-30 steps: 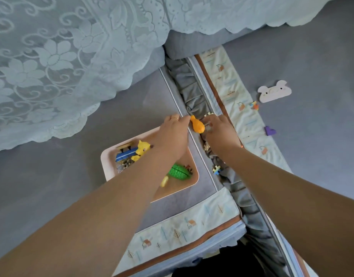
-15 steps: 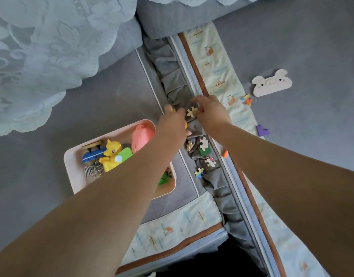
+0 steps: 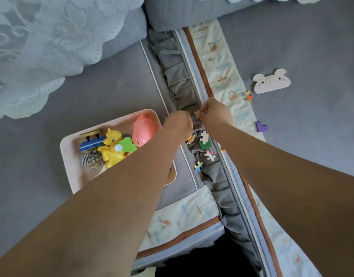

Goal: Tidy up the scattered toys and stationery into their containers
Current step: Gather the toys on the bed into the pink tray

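The right hand (image 3: 216, 113) pinches a tan puzzle piece (image 3: 197, 113) over the grey ruffled gap between the cushions, while the left hand (image 3: 179, 124) sits just beside it with fingers curled — whether its grip holds anything I cannot tell. More puzzle pieces (image 3: 204, 136) lie in the ruffle just below the hands, and the pink tray (image 3: 68, 156) to the left holds a yellow pony (image 3: 112, 148) — other toys crowd round it.

No readable text, labels or numbers.
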The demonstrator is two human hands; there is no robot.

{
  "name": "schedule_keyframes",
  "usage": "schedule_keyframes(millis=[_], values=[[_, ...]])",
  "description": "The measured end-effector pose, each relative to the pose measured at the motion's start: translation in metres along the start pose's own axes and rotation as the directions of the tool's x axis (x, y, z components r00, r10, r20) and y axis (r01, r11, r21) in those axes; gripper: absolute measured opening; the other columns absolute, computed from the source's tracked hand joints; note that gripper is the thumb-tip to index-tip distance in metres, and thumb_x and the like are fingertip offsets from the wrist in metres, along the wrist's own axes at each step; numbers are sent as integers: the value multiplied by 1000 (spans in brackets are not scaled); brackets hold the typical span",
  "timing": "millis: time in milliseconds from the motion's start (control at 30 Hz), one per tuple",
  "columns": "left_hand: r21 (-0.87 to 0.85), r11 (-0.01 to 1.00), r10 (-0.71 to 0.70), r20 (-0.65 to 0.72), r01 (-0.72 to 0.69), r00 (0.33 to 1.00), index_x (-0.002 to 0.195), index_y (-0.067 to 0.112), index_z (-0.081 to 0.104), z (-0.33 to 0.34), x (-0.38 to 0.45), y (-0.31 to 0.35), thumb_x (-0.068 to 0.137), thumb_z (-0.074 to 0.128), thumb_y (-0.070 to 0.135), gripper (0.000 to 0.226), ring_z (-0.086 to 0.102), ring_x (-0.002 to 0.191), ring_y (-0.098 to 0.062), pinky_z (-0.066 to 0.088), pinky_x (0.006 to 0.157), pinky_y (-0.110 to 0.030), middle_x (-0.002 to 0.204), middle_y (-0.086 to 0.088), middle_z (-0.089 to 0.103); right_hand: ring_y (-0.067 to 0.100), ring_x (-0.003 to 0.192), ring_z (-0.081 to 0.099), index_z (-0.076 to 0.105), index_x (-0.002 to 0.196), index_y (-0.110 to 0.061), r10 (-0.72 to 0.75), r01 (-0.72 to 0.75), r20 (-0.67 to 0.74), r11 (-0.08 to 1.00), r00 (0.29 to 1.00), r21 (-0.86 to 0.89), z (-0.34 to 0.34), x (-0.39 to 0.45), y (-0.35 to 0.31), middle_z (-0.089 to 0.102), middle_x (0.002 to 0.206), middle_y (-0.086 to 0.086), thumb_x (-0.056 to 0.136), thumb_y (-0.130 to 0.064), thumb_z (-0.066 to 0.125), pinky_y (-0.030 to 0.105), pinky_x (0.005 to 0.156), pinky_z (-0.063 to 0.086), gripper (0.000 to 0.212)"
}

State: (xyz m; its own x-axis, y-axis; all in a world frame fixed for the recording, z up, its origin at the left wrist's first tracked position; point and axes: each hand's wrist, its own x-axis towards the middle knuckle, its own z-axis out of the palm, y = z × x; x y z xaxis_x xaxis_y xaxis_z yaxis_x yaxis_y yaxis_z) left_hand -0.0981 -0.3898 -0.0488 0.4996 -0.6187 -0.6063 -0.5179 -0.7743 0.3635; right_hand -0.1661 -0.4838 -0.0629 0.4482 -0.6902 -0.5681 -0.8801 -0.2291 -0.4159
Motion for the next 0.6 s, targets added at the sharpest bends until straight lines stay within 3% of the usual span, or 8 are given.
schedule_keyframes(millis=[100,233,367,500,600], values=[[-74,996,-48,-87,41,995,98,10,73,2,-12,2,85,53,3,24,64,100,-24,50,87,-31,103,-6,71,23,77,59,55,95,-19,3,2,-83,998,997,68,0,-18,7,63,86,2,92,-11,52,29,57,41,9],[-235,972,-78,-248,19,966,103,18,72,-17,-40,-4,87,58,8,24,61,103,-21,36,74,-18,109,-2,68,23,73,58,56,105,-19,-55,74,-143,988,988,134,3,-44,-3,61,86,3,94,-13,48,33,59,46,15],[-393,919,-170,-375,10,911,100,16,69,-49,-74,-37,92,56,14,16,62,90,-23,34,66,-19,103,-4,68,19,77,55,60,108,-18,-130,162,-169,969,977,187,11,-73,-25,61,90,0,95,-14,44,27,58,38,21],[-229,971,-134,-280,69,951,111,8,69,-67,-101,-83,94,56,16,23,60,105,-29,41,85,-31,113,-14,67,20,87,61,66,103,-20,-208,205,0,961,978,188,29,-104,-47,67,96,0,94,-20,51,30,70,48,18],[-140,986,-120,-243,88,963,112,10,69,-66,-116,-107,94,56,17,23,58,109,-29,42,90,-31,116,-13,66,20,86,61,67,101,-23,-220,210,50,965,974,158,44,-120,-50,64,100,0,92,-23,55,26,65,41,15]])
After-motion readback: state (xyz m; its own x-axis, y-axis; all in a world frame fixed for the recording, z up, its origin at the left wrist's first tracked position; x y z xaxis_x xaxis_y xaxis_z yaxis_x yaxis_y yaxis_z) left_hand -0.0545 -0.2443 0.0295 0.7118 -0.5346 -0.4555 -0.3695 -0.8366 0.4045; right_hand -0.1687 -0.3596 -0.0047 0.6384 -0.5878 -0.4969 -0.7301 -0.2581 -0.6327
